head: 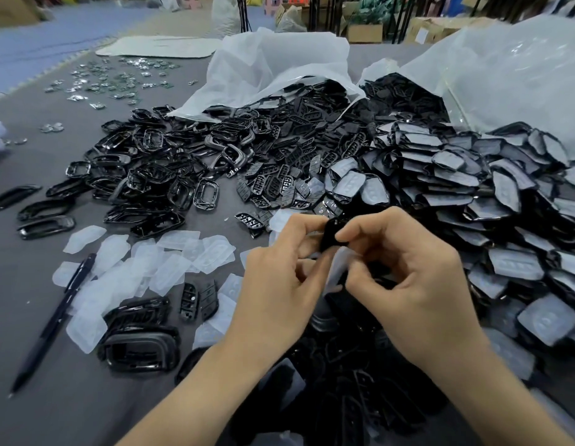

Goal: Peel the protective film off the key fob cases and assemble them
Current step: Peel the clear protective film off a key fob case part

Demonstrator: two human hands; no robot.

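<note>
Pinching a small black case from both sides, left hand and right hand curled round it, near centre; maybe loose film beneath; peeled films at 8 o'clock

A dark pen lies on the grey table; cardboard boxes stand beyond.

Reaching in from bottom w/ both forearms, meeting at ctr. Pinching case btwn thumb + index of L hand and R hand, other fingers curled, backs of hands up.
</note>
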